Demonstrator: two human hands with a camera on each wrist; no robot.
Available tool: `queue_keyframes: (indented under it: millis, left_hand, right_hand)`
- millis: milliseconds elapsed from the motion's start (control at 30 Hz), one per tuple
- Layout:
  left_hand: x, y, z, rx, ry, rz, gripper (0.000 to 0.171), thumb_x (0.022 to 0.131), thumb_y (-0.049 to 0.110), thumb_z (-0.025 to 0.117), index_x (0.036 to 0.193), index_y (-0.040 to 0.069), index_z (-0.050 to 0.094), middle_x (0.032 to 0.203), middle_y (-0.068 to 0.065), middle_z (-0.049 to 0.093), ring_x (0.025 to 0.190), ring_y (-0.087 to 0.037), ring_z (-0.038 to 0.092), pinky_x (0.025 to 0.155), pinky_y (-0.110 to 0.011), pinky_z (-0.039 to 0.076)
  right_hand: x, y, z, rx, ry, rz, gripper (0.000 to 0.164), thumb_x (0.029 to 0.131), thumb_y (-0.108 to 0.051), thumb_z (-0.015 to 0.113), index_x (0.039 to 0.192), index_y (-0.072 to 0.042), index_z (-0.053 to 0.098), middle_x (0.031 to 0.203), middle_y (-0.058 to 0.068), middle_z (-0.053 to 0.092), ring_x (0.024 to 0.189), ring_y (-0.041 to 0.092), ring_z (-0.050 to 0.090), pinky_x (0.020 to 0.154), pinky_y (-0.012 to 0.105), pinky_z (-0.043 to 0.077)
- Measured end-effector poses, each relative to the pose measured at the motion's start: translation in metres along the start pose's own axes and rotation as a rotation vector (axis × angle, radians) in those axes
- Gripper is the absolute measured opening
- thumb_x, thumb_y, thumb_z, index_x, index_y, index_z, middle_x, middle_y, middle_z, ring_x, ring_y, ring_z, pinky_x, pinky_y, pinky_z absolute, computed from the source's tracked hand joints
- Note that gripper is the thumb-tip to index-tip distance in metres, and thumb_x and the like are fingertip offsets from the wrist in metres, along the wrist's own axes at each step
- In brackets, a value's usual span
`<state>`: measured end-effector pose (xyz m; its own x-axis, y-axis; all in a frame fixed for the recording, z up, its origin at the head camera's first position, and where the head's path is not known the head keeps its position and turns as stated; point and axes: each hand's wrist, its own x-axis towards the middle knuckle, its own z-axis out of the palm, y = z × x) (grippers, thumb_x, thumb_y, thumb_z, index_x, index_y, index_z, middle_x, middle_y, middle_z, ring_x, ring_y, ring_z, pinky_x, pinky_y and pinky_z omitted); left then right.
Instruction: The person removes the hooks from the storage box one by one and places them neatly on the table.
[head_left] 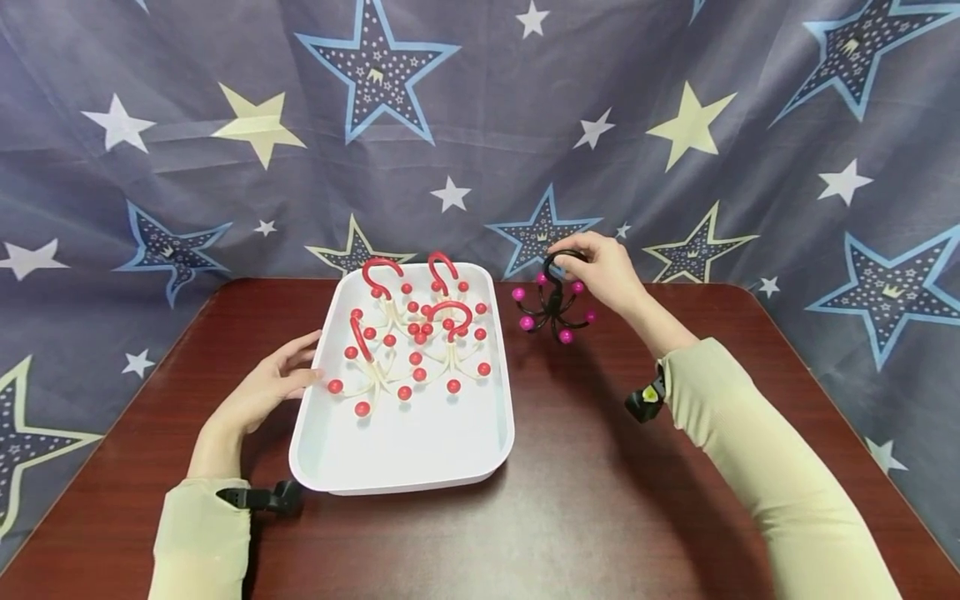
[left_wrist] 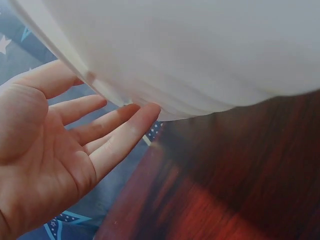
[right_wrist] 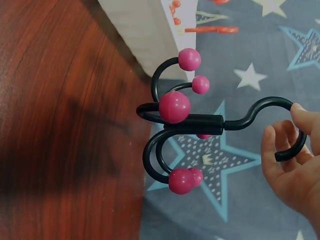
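Note:
My right hand (head_left: pixel 603 271) holds a black claw hanger (head_left: pixel 555 307) by its curved top hook. Pink balls (right_wrist: pixel 174 107) tip its curved arms, and it hangs above the table to the right of the white tray (head_left: pixel 420 450). In the right wrist view, thumb and fingers pinch the hook. My left hand (head_left: pixel 258 387) is at the tray's left side; the left wrist view has its loosely extended fingers (left_wrist: pixel 122 137) against the outer wall. Several cream claw hangers (head_left: pixel 377 377) with red hooks and red balls stand in the tray, their arms overlapping.
A dark red-brown wooden table (head_left: pixel 585 508) lies under the tray. Behind it hangs a grey-blue curtain (head_left: pixel 480 125) with a star pattern, close to the table's back edge. Black wrist straps (head_left: pixel 258 497) show at both sleeves.

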<state>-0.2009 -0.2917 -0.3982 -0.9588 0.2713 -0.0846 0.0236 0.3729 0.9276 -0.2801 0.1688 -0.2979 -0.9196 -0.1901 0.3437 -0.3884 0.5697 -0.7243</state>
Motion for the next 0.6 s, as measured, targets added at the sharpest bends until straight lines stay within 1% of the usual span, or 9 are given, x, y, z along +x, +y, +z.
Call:
queue_keyframes:
  millis: [167, 267, 367, 500, 567, 600]
  left_hand:
    - [0.000, -0.001, -0.002, -0.020, -0.006, 0.010, 0.070, 0.089, 0.018, 0.058, 0.146, 0.010, 0.018, 0.137, -0.025, 0.035, 0.092, -0.001, 0.059, 0.076, -0.025, 0.052]
    - [-0.001, -0.002, -0.002, -0.028, -0.006, 0.011, 0.070, 0.089, 0.018, 0.058, 0.145, 0.010, 0.018, 0.137, -0.026, 0.035, 0.092, 0.000, 0.059, 0.076, -0.025, 0.052]
    - [-0.001, -0.002, -0.002, -0.030, -0.008, 0.007, 0.070, 0.089, 0.018, 0.059, 0.146, 0.010, 0.018, 0.137, -0.026, 0.035, 0.092, 0.000, 0.059, 0.076, -0.025, 0.052]
    - [-0.001, -0.003, -0.002, -0.041, -0.009, 0.006, 0.070, 0.089, 0.017, 0.058, 0.146, 0.010, 0.018, 0.137, -0.026, 0.034, 0.092, -0.001, 0.059, 0.076, -0.025, 0.052]
    - [0.000, -0.004, -0.002, -0.047, -0.009, 0.005, 0.070, 0.089, 0.017, 0.058, 0.146, 0.010, 0.018, 0.138, -0.026, 0.034, 0.092, -0.001, 0.059, 0.076, -0.025, 0.052]
    - [0.000, -0.005, -0.002, -0.049, -0.010, 0.005, 0.070, 0.089, 0.017, 0.058, 0.146, 0.010, 0.018, 0.137, -0.026, 0.034, 0.092, -0.001, 0.059, 0.076, -0.024, 0.052]
  right_hand:
    - [0.003, 0.009, 0.003, 0.003, 0.029, 0.053, 0.019, 0.085, -0.018, 0.064, 0.103, -0.013, 0.069, 0.088, 0.012, 0.069, 0.072, 0.024, 0.067, 0.055, 0.019, 0.045]
    - [0.004, 0.014, 0.005, 0.004, 0.042, 0.073, 0.019, 0.085, -0.017, 0.064, 0.103, -0.012, 0.069, 0.090, 0.012, 0.069, 0.074, 0.026, 0.067, 0.057, 0.018, 0.046]
    - [0.006, 0.020, 0.006, 0.005, 0.057, 0.088, 0.019, 0.085, -0.017, 0.064, 0.103, -0.011, 0.069, 0.093, 0.012, 0.069, 0.070, 0.019, 0.067, 0.059, 0.018, 0.049]
    - [0.008, 0.029, 0.008, -0.003, 0.077, 0.107, 0.020, 0.085, -0.017, 0.064, 0.103, -0.011, 0.069, 0.097, 0.011, 0.068, 0.064, 0.002, 0.063, 0.062, 0.022, 0.051]
    - [0.008, 0.033, 0.009, -0.010, 0.083, 0.118, 0.020, 0.085, -0.017, 0.064, 0.104, -0.011, 0.069, 0.099, 0.010, 0.068, 0.065, 0.003, 0.063, 0.063, 0.025, 0.052]
    - [0.008, 0.034, 0.010, -0.014, 0.083, 0.121, 0.020, 0.085, -0.017, 0.064, 0.104, -0.011, 0.068, 0.099, 0.010, 0.068, 0.067, 0.007, 0.065, 0.063, 0.024, 0.052]
